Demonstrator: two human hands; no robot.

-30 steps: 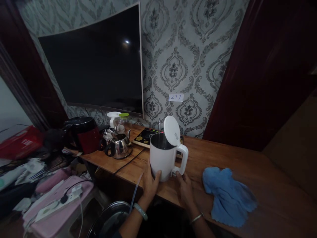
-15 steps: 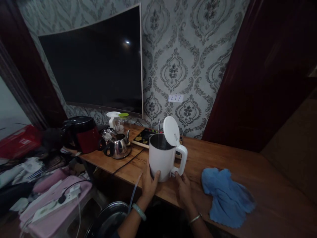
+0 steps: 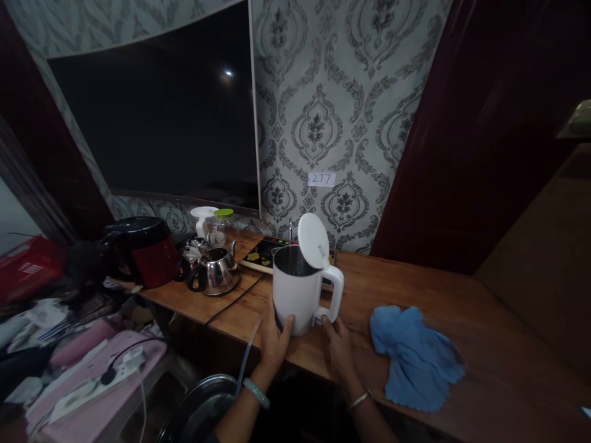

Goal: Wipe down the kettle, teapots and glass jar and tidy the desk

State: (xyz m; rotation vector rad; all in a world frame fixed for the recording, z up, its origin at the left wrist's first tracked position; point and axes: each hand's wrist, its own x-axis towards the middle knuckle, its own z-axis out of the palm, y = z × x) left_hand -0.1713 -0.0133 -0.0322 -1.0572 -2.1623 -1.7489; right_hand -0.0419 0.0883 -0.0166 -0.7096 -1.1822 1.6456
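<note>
Through the head view I see both bare hands on a tall white kettle (image 3: 295,301). It is upright near the front edge of the brown wooden desk (image 3: 369,277), though I cannot tell if its bottom fully rests there. The left hand (image 3: 274,338) curves around the lower left side of the body, thumb in front. The right hand (image 3: 339,347) is narrow: thumb and fingers hold the kettle at the foot of its curved white handle (image 3: 339,292). The round white lid (image 3: 314,240) is raised; the inside looks dark, and I cannot tell if it contains water.

What has just changed is small: the camera has turned slightly to the right, so everything appears further left. The hands keep their places on the kettle, which I judge to mean a steady, supporting hold.

Behind the kettle, partly hidden, lies a flat black cooker with golden flowers (image 3: 261,252). To the left stands a shiny steel teapot (image 3: 221,277). A crumpled light-blue cloth (image 3: 410,360) lies to the right, apart from the right hand. A thin clear tube (image 3: 244,360) hangs beside the left forearm, towards a dark round metal basin (image 3: 196,409) below.
</note>
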